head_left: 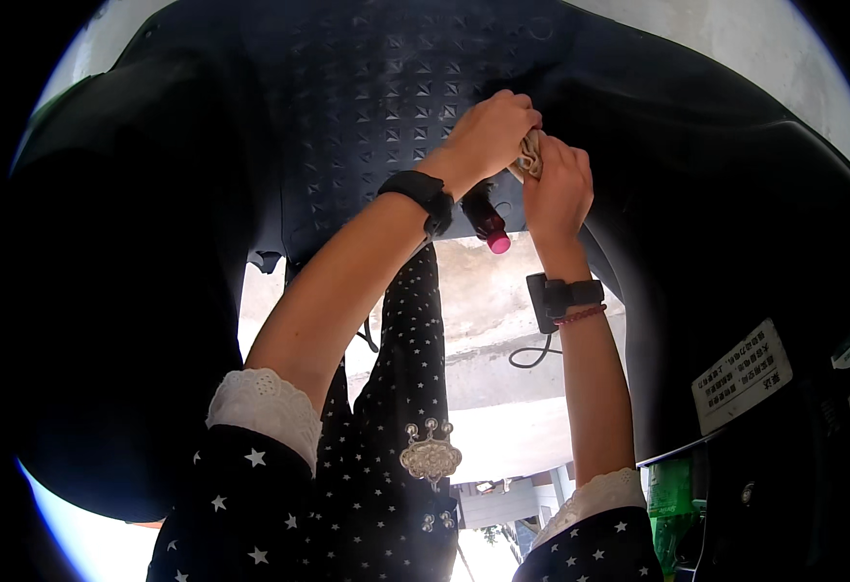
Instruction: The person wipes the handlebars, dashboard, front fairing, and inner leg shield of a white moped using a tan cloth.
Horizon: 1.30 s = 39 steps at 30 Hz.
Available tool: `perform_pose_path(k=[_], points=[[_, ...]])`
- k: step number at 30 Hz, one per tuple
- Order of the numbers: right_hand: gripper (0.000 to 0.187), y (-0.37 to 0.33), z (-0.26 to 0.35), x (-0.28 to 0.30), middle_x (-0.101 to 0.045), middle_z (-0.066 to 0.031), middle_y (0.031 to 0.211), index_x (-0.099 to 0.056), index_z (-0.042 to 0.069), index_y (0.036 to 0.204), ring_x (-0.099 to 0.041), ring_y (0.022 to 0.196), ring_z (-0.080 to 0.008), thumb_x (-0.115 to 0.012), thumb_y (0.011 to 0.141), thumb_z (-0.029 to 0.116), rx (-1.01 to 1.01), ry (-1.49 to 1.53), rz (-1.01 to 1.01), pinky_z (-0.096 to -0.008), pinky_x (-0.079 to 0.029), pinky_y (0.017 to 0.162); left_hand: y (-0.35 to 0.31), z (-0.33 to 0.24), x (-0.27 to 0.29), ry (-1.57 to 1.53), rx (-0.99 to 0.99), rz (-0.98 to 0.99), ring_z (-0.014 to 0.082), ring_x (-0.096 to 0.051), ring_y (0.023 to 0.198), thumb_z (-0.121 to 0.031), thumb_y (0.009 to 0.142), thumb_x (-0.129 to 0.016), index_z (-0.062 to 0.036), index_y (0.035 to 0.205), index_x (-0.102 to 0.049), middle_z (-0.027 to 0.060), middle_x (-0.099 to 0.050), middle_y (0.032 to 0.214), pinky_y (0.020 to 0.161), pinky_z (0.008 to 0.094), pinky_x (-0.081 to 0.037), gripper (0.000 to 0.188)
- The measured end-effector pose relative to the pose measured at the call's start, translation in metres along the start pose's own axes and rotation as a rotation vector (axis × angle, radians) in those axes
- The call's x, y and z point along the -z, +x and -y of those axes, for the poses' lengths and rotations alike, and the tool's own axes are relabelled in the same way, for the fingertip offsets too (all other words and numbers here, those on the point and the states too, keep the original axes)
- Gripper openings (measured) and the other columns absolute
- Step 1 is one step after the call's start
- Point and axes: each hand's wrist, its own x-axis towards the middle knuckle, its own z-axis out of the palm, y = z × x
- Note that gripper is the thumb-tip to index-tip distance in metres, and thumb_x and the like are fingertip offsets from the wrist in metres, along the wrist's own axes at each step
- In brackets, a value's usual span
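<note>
Where a dark plastic surface with rows of raised square studs spreads behind the arms, a black wristband circles the left wrist. Below hangs an ornate silver metal pendant, in front of black trousers with small white stars. The left hand has its grip closed on one end of a bunched beige cloth. A dark rod-shaped object with a bright pink round end shows just below that hand. The cloth sits between the two hands, in front of the studded surface, and the right hand closes its grip around the other end. Farther right, a white rectangular label slants across glossy black plastic bodywork.
</note>
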Motion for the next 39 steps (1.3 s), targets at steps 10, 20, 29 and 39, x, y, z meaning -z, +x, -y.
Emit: perform_pose_path(k=[10,20,29,39], points=[[0.012,0.104,-0.023,-0.014,-0.065,-0.0107,0.083,-0.067,0.006,0.083,-0.06,0.082,-0.0299,-0.062,0.072,0.007,0.112,-0.365,0.152,-0.0396,-0.048,0.072,0.057,0.029,-0.004,-0.023,0.039,-0.256,0.0278,-0.058,0.093,0.002,0.075,-0.057,-0.0101,0.102,-0.066,0.007,-0.06,0.099,0.08,0.0359,-0.049,0.031],[0.009,0.052,-0.019,-0.019,-0.064,-0.0039,0.08,-0.066,0.008,0.076,-0.055,0.086,-0.0208,-0.065,0.067,0.007,0.38,-0.37,0.088,-0.0319,-0.04,0.079,0.005,0.01,-0.027,-0.01,0.133,-0.157,0.0254,-0.053,0.094,0.0,0.072,-0.06,-0.0061,0.096,-0.064,0.002,-0.056,0.104,0.081,0.0353,-0.049,0.025],[0.008,-0.004,-0.024,-0.025,-0.063,-0.0024,0.082,-0.068,0.01,0.077,-0.054,0.088,-0.0193,-0.066,0.069,0.011,0.335,-0.427,0.32,-0.0345,-0.038,0.086,-0.023,0.003,-0.051,-0.005,0.085,0.082,0.0238,-0.054,0.094,-0.004,0.071,-0.061,-0.0056,0.086,-0.066,0.0021,-0.056,0.097,0.078,0.0332,-0.052,0.016],[0.009,-0.04,-0.034,-0.019,-0.064,-0.0045,0.085,-0.067,0.007,0.079,-0.056,0.09,-0.0204,-0.063,0.072,0.011,0.283,-0.488,0.393,-0.0344,-0.042,0.081,-0.03,-0.018,-0.022,0.124,0.133,0.354,0.0278,-0.059,0.097,-0.005,0.077,-0.061,-0.0068,0.096,-0.066,0.0102,-0.058,0.102,0.081,0.0353,-0.051,0.02]])
